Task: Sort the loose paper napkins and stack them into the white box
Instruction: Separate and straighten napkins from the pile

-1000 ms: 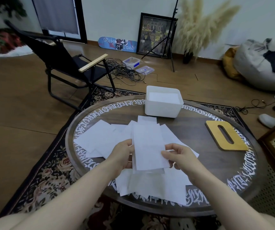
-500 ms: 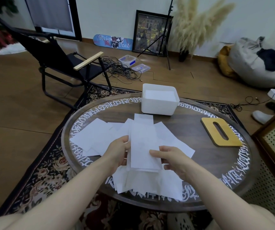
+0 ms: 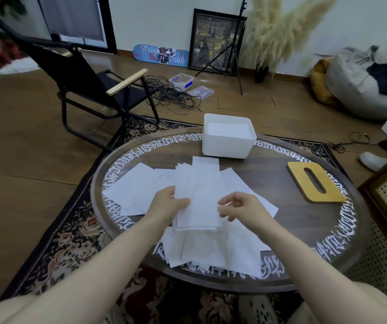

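1. Loose napkins (image 3: 213,251) lie fanned at the table's (image 3: 269,181) near edge, some overhanging it.
2. Above them the left hand (image 3: 164,206) grips a small stack (image 3: 197,197) of napkins, thumb on top and fingers underneath.
3. The right hand (image 3: 241,208) is at the stack's right edge, fingers curled; whether its fingertips pinch the paper or only touch it, I cannot tell.
4. More napkins (image 3: 136,188) spread to the left and beyond the stack on the tabletop.
5. A wooden lid (image 3: 314,183) with a slot lies flat on the right.
6. The box (image 3: 227,141) stands at the far edge, white napkins inside.
7. On the floor beyond: a black chair (image 3: 82,78) far left, a beanbag (image 3: 363,83) far right.
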